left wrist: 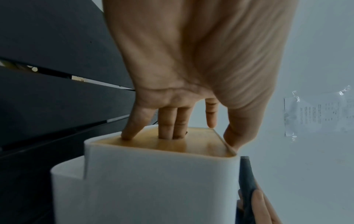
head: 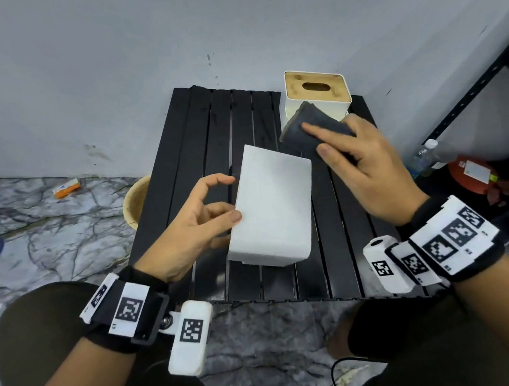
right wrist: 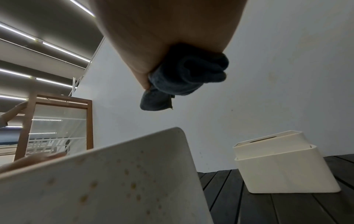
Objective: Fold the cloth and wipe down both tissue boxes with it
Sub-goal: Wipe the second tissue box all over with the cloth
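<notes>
A tipped tissue box [head: 274, 209] at the table's [head: 199, 130] centre is gripped by the left hand [head: 189, 225], fingers curled into its wooden top; the folded cloth [head: 312, 127] is pinched in the right hand [head: 363, 166], a wiping pass seemingly due next.

The head view looks steeply down on the black slatted table [head: 201, 154]. Both wrist views sit close, low above the table, and share the white tissue box [left wrist: 145, 181] at its middle.

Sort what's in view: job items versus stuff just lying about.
Job: folded dark cloth in right hand; near tissue box held by left hand; far tissue box.
Lying about: orange packet, basin, bottle.
</notes>
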